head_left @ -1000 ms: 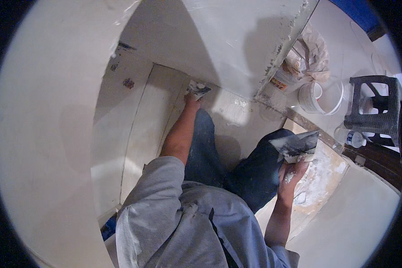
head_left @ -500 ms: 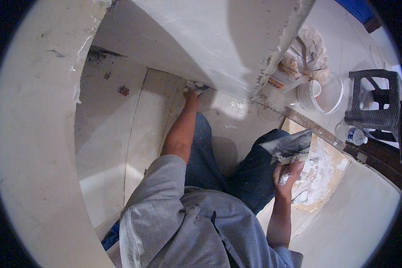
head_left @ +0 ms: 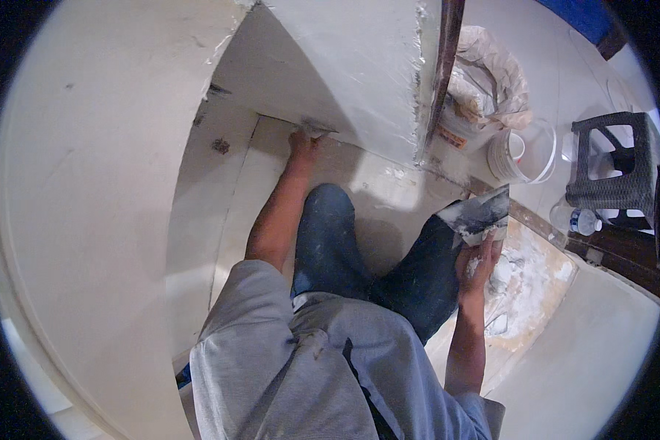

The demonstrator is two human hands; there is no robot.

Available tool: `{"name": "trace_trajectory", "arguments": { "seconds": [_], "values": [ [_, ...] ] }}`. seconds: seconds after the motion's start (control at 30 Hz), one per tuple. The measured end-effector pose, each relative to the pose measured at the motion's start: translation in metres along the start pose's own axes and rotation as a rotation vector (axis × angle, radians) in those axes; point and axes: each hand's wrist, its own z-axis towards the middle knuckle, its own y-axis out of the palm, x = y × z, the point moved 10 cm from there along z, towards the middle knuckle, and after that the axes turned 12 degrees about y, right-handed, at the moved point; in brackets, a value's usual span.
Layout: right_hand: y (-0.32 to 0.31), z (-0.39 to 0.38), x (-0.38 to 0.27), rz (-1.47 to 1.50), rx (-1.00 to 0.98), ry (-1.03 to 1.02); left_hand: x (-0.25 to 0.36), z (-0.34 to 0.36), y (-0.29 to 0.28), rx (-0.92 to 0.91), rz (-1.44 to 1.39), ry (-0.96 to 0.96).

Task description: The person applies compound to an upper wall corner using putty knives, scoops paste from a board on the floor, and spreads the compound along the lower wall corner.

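At the foot of the white wall (head_left: 378, 110), near the floor corner, my left hand (head_left: 303, 145) is closed on a putty knife (head_left: 319, 127); its blade lies against the wall's lower part, and the handle is hidden. Above my right knee, my right hand (head_left: 478, 265) grips a wide putty knife (head_left: 484, 211). Its broad metal blade is smeared with white and grey putty and points away from me. White residue also marks this hand. Beside it lies a board (head_left: 539, 275) spread with white powder and lumps of putty.
Beyond the wall's rough right edge stand an open paper bag (head_left: 510, 110) and a white bucket (head_left: 504, 165) with a cup in it. A dark stool (head_left: 612, 161) and a plastic bottle (head_left: 585, 221) are farther right. A pale curved panel (head_left: 95, 183) rises close on my left.
My view has shifted, and the wall edges sit differently in it. My left hand, still on its putty knife, appears slightly farther left and up; the right-hand blade is tilted more upward.
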Motion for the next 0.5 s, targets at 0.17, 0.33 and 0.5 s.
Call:
{"name": "trace_trajectory", "arguments": {
  "seconds": [0.17, 0.33, 0.5],
  "values": [
    [-0.016, 0.018, -0.005, -0.208, -0.091, -0.102, 0.012, 0.032, -0.115, 0.224, -0.45, -0.017],
    [-0.026, 0.028, 0.007, 0.086, -0.018, 0.001, 0.007, 0.028, -0.183, 0.256, -0.855, -0.065],
    [-0.018, 0.031, 0.006, 0.077, -0.101, 0.01, -0.029, -0.058, -0.118, 0.596, -1.566, -0.665]
  ]
}}
